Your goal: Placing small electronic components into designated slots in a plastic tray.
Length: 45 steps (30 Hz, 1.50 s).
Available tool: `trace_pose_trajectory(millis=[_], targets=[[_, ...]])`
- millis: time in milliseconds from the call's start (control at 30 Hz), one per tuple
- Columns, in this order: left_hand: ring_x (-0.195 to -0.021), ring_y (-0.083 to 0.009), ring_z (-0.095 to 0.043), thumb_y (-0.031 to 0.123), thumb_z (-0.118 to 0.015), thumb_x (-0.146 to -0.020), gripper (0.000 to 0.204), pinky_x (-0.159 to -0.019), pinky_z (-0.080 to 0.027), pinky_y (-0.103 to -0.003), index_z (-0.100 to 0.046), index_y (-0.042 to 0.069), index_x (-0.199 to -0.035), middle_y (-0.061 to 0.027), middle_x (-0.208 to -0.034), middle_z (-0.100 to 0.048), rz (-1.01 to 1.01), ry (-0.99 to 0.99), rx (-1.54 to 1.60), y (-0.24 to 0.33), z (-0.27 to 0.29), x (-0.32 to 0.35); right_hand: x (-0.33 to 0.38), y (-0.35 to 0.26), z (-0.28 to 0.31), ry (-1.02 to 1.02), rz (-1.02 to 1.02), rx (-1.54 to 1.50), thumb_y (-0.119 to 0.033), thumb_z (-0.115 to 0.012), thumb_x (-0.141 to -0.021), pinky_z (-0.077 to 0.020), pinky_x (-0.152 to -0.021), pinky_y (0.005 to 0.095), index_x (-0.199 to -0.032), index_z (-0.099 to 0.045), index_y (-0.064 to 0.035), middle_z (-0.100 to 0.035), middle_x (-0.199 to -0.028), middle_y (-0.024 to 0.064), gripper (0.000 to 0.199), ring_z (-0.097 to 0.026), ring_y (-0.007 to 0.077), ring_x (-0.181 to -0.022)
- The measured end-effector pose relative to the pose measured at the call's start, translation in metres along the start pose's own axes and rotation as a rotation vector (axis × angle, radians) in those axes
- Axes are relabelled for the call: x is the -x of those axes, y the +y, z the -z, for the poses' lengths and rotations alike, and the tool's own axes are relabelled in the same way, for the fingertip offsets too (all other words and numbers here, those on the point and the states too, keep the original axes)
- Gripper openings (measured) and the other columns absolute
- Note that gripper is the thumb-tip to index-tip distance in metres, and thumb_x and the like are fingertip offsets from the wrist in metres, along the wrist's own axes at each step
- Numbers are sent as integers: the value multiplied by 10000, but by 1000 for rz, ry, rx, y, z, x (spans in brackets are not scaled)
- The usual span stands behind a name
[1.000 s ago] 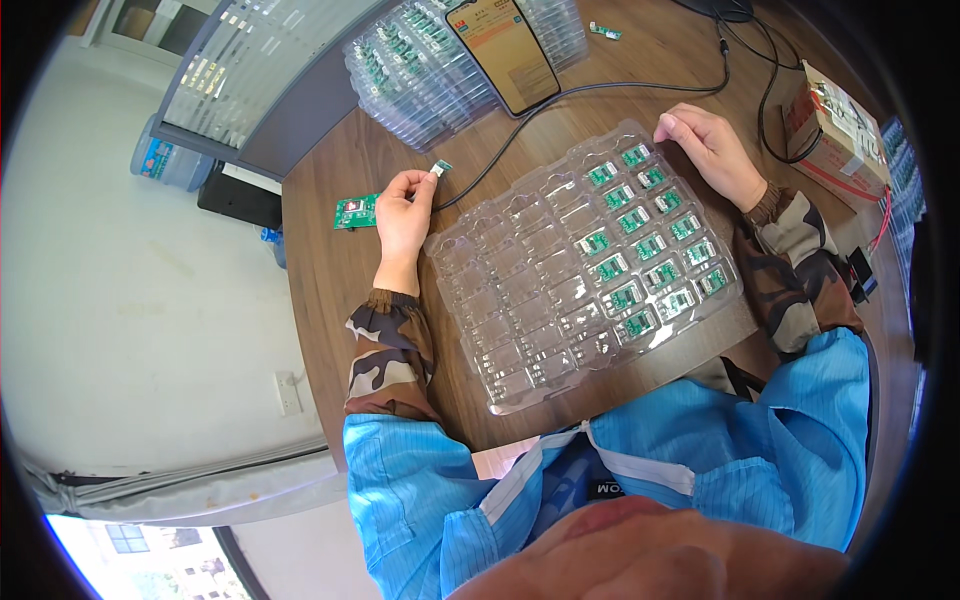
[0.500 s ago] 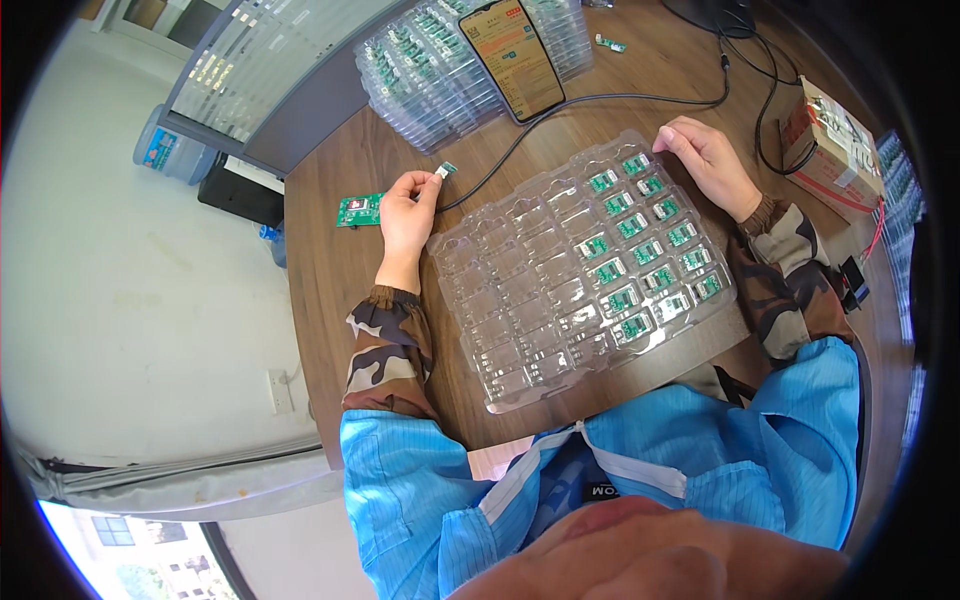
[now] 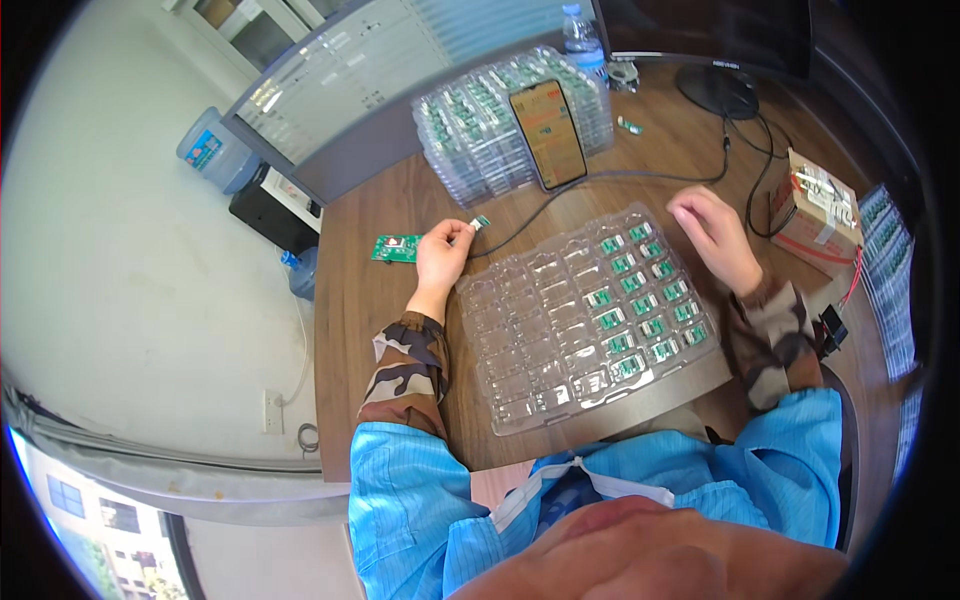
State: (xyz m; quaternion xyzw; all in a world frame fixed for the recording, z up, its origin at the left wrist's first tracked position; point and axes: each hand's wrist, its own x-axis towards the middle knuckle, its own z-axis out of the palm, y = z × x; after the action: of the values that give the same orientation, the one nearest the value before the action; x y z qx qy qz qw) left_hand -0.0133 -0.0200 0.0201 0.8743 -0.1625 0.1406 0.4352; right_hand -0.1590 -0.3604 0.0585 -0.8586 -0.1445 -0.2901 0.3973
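My left hand point(image 3: 442, 262) is closed in a pinch on a small green circuit board point(image 3: 481, 223), held just above the desk at the tray's far left. Beside that hand lies a larger green circuit board point(image 3: 395, 248) with a white-edged square part on it. A clear plastic blister tray point(image 3: 530, 345) rests in front of me. Several small green boards point(image 3: 632, 283) fill pockets on its right side; the left pockets look bare. Past the tray's far right corner is my right hand point(image 3: 718, 240), its fingers curled together; whatever they may hold is hidden.
A phone point(image 3: 550, 135) leans on stacked filled trays point(image 3: 460, 130). A black cable point(image 3: 650, 177) crosses the desk behind the tray. A taped cardboard box point(image 3: 815, 215) stands at right, a monitor base point(image 3: 715, 92) and water bottle point(image 3: 585, 45) at the back. One loose small board point(image 3: 628, 126) lies near the monitor.
The view has tilted up, bringing the monitor and bottle in. My right hand has come away from the tray's corner, its fingers more curled. The left hand keeps its pinch on the small board.
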Motion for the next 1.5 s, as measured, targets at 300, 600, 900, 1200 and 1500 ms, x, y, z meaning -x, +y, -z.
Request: trace_pose_trajectory(millis=[300,600,900,1200,1500], targets=[[-542,-114,-501,208,-615,-736,167,-521,-399,-251,-609,42,-757,-22,-599,-558,-33,42,-37,2,4,1,92,-53,91,120,-68,841,-10,-585,-673,-389,-742,364,-785,-533,-7,-521,-893,114,124,-479,290,-860],[-546,-87,-489,209,-618,-739,181,-534,-401,-233,-611,31,-775,-12,-608,-556,-42,34,-65,6,3,-5,140,-35,117,-154,-490,1215,-25,-627,-619,-404,-816,350,-1114,-458,-64,-447,-1156,113,524,-481,289,-948],[-575,-187,-555,242,-609,-722,174,-543,-419,-298,-607,70,-745,-62,-640,-597,-8,28,-76,6,2,2,142,-7,112,-201,-565,1399,-18,-508,-679,-455,-650,336,-868,-521,-25,-484,-1026,112,190,-537,261,-759],[-553,-184,-545,233,-610,-721,168,-532,-419,-298,-609,66,-739,-54,-611,-582,-20,49,-68,4,4,1,130,-7,111,-339,-465,1560,-39,-519,-695,-456,-592,287,-822,-510,-41,-501,-920,96,127,-574,230,-677],[-540,-166,-535,229,-613,-723,164,-522,-412,-288,-611,66,-744,-46,-598,-573,-22,41,-70,9,3,0,134,6,113,-377,-487,1565,-23,-517,-698,-472,-591,284,-861,-489,-41,-511,-917,94,166,-584,218,-683]])
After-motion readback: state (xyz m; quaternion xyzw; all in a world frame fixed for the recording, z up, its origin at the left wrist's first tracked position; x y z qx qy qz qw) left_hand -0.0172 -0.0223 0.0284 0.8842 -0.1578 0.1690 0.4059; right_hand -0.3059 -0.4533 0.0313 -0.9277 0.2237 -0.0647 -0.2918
